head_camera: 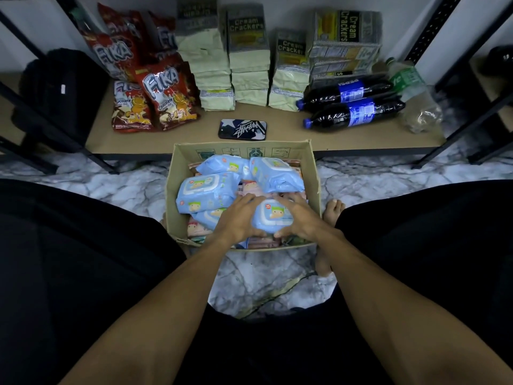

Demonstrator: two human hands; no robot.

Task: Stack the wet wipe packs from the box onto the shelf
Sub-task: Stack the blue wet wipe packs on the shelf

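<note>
An open cardboard box (173,190) stands on the floor in front of the low shelf (283,134). It holds several blue wet wipe packs, with pink packs underneath. One blue pack (273,218) lies near the box's front. My left hand (238,218) grips its left side and my right hand (298,215) grips its right side, thumbs at its near edge. Two other blue packs (206,190) (274,175) lie behind it in the box.
On the shelf lie a phone (242,129), red Fika snack bags (166,95), stacked cream cracker packs (249,65) and dark cola bottles (352,112). A black bag (58,87) sits at the left. Bare shelf board shows around the phone. Black shelf posts stand on both sides.
</note>
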